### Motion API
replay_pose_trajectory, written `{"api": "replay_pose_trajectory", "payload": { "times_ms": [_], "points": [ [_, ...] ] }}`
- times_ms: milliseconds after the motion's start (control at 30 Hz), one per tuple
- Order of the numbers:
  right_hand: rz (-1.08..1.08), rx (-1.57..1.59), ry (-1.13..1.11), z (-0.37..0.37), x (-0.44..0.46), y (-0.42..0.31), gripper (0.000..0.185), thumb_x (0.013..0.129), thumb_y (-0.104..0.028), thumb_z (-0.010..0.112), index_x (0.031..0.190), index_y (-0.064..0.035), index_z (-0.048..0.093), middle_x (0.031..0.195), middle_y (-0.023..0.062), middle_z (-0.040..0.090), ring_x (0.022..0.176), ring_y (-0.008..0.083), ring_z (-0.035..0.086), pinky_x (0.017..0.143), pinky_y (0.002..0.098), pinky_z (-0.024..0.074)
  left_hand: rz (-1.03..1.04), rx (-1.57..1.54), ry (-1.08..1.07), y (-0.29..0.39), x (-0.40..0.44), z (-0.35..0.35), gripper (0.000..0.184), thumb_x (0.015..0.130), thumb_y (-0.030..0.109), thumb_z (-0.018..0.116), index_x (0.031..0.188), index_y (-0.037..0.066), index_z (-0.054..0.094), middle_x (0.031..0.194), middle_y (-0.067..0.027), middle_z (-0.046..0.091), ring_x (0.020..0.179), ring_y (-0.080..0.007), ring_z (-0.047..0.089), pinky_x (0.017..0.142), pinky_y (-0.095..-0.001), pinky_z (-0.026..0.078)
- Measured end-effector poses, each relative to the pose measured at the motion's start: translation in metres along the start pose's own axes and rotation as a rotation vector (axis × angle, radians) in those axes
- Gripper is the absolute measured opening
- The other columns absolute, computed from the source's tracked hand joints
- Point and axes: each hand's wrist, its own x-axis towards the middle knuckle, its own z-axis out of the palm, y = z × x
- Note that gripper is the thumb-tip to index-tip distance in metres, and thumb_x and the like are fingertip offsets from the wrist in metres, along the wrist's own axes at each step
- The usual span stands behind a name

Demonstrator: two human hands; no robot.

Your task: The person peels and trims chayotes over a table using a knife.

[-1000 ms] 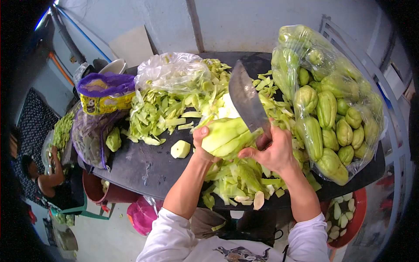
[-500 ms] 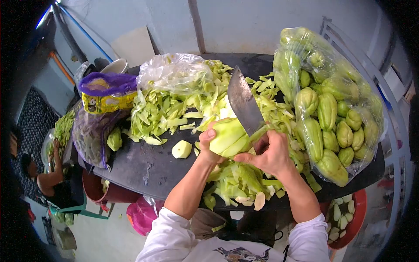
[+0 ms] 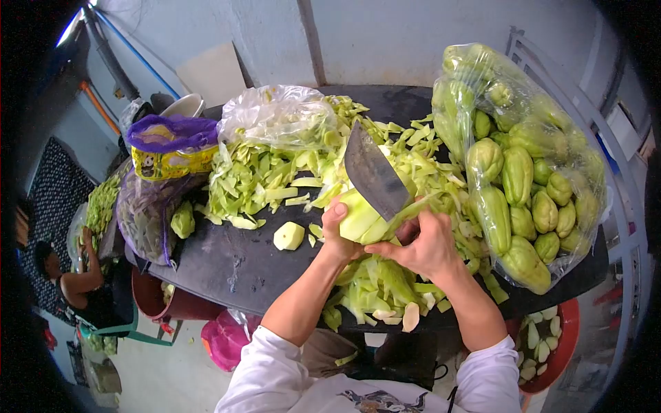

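Observation:
My left hand (image 3: 339, 230) is closed around a pale green, partly peeled chayote (image 3: 359, 219) over the table. In my right hand (image 3: 428, 237) is a knife (image 3: 374, 172) with a broad dark blade, its tip pointing up and away from me. The blade lies across the chayote, and my right thumb reaches under it. A strip of peel shows by the right fingers; the knife's handle is hidden in the hand. Below and around both hands lie heaped green peelings (image 3: 372, 289). A peeled chayote piece (image 3: 288, 236) rests on the table left of my left hand.
A clear plastic bag of unpeeled chayotes (image 3: 516, 172) stands at the right. On the left are a purple mesh bag (image 3: 148, 220) and a crumpled clear bag (image 3: 275, 113). A red bucket (image 3: 570, 337) holds peeled pieces below the dark table (image 3: 227, 268). Another person (image 3: 79, 279) sits far left.
The knife blade has moved down and slightly left, now lying lower over the chayote. The chayote has turned a little in my left hand.

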Motion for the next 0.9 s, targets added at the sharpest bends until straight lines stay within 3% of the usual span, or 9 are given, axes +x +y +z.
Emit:
{"api": "replay_pose_trajectory", "payload": {
  "times_ms": [200,367,467,567,600,633,733,900],
  "points": [
    [-0.031,-0.094,0.003,0.003,-0.001,0.000,0.064,0.065,-0.058,0.085,0.074,-0.0014,0.056,0.050,0.0023,0.055,0.042,0.0169,0.057,0.045,0.0316,0.0476,0.065,0.014,0.064,-0.006,-0.001,0.002,0.083,0.069,0.059,0.059,0.127,0.001,0.051,0.115,-0.0172,0.061,0.099,-0.0307,0.062,0.086,-0.0427,0.052],
    [-0.044,-0.174,0.005,0.008,-0.005,0.003,0.061,0.073,-0.055,0.079,0.078,0.0011,0.056,0.056,0.0097,0.060,0.050,0.0312,0.064,0.048,0.0401,0.0508,0.122,-0.095,0.185,-0.021,0.001,-0.002,0.072,0.077,0.058,0.053,0.125,0.004,0.053,0.116,-0.0137,0.061,0.104,-0.0289,0.061,0.090,-0.0426,0.050],
    [0.044,-0.155,-0.022,0.007,-0.003,0.000,0.062,0.075,-0.054,0.077,0.084,0.0031,0.057,0.057,0.0124,0.061,0.055,0.0371,0.065,0.051,0.0431,0.0522,0.139,-0.058,0.125,-0.022,0.001,0.003,0.069,0.082,0.060,0.048,0.124,0.005,0.053,0.117,-0.0129,0.061,0.106,-0.0283,0.060,0.093,-0.0427,0.049],
    [-0.007,-0.053,0.019,0.011,-0.001,0.005,0.071,0.075,-0.062,0.072,0.091,0.0054,0.057,0.055,0.0103,0.061,0.052,0.0323,0.066,0.049,0.0419,0.0529,0.174,-0.038,0.091,-0.023,-0.001,0.008,0.071,0.083,0.061,0.048,0.125,0.004,0.052,0.117,-0.0140,0.061,0.106,-0.0285,0.060,0.093,-0.0420,0.049],
    [-0.013,-0.047,0.017,0.010,0.000,0.004,0.071,0.075,-0.062,0.072,0.091,0.0054,0.057,0.055,0.0103,0.061,0.052,0.0323,0.066,0.049,0.0419,0.0529,0.207,-0.008,0.125,-0.027,0.000,0.007,0.073,0.082,0.059,0.054,0.123,-0.001,0.053,0.113,-0.0138,0.062,0.101,-0.0252,0.062,0.089,-0.0391,0.050],
    [0.022,-0.003,-0.010,0.008,0.001,0.000,0.069,0.074,-0.060,0.074,0.093,0.0044,0.057,0.055,0.0098,0.061,0.052,0.0301,0.066,0.049,0.0402,0.0523,0.238,0.021,0.161,-0.030,0.001,0.006,0.076,0.080,0.057,0.060,0.122,-0.005,0.054,0.109,-0.0136,0.063,0.097,-0.0220,0.064,0.086,-0.0362,0.051],
    [0.106,0.088,-0.055,0.003,0.000,-0.004,0.062,0.073,-0.053,0.081,0.095,0.0017,0.060,0.058,0.0080,0.062,0.053,0.0241,0.066,0.050,0.0352,0.0506,0.303,0.121,0.165,-0.026,-0.001,0.016,0.083,0.079,0.062,0.060,0.126,-0.006,0.051,0.112,-0.0132,0.062,0.099,-0.0205,0.062,0.087,-0.0341,0.050],
    [0.135,0.100,-0.046,-0.001,0.004,-0.012,0.059,0.076,-0.052,0.078,0.093,0.0016,0.061,0.061,0.0103,0.064,0.056,0.0270,0.067,0.054,0.0367,0.0520,0.332,0.057,0.176,-0.029,0.000,0.017,0.084,0.080,0.057,0.064,0.132,-0.007,0.045,0.114,-0.0139,0.061,0.101,-0.0210,0.061,0.090,-0.0346,0.049]
  ]
}}
